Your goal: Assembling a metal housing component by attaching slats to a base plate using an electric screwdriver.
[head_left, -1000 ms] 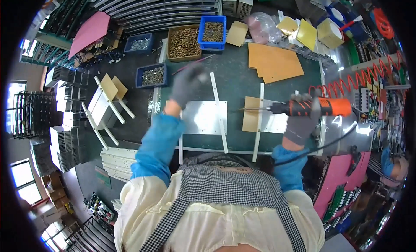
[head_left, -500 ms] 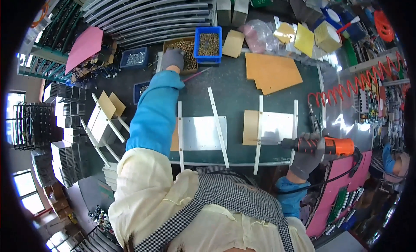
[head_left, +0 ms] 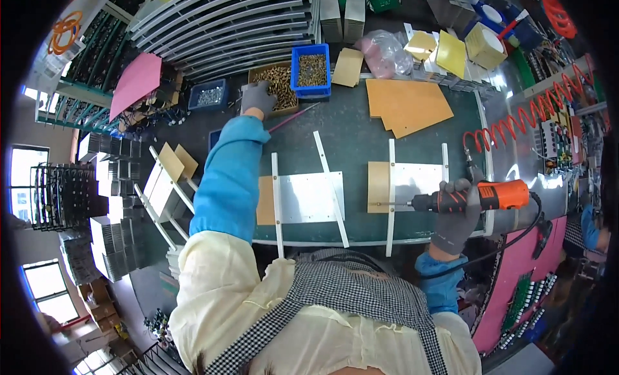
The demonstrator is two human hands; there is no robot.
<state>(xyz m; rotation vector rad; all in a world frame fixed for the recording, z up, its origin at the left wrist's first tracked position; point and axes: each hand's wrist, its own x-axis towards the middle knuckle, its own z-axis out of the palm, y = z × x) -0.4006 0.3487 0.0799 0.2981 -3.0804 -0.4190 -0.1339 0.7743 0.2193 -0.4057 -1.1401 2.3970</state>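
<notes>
My left hand (head_left: 259, 99), in a grey glove, reaches to the near left side of a box of brass-coloured fasteners (head_left: 278, 78). Its fingers are curled; whatever they hold is hidden. In my right hand (head_left: 459, 210), also gloved, is an orange and black power screwdriver (head_left: 496, 196), its long bit pointing left across a white rail (head_left: 391, 226). That rail lies over a silver panel (head_left: 416, 176) and a tan board (head_left: 378, 188). To the left, a second silver panel (head_left: 303, 197) lies with one straight rail (head_left: 277, 201) and one slanted rail (head_left: 331, 188).
A blue bin of small fasteners (head_left: 312, 70) adjoins the box. Tan sheets (head_left: 409, 107) lie at the back right, below a plastic bag (head_left: 385, 52). A red coiled hose (head_left: 516, 117) hangs at right. Framed panels (head_left: 164, 181) lean at left. The screwdriver's black cable (head_left: 496, 252) crosses my right forearm.
My view has shifted slightly. The screwdriver has risen a little relative to the right panel, and its bit now shows reaching across the rail. My left hand stays by the fastener box.
</notes>
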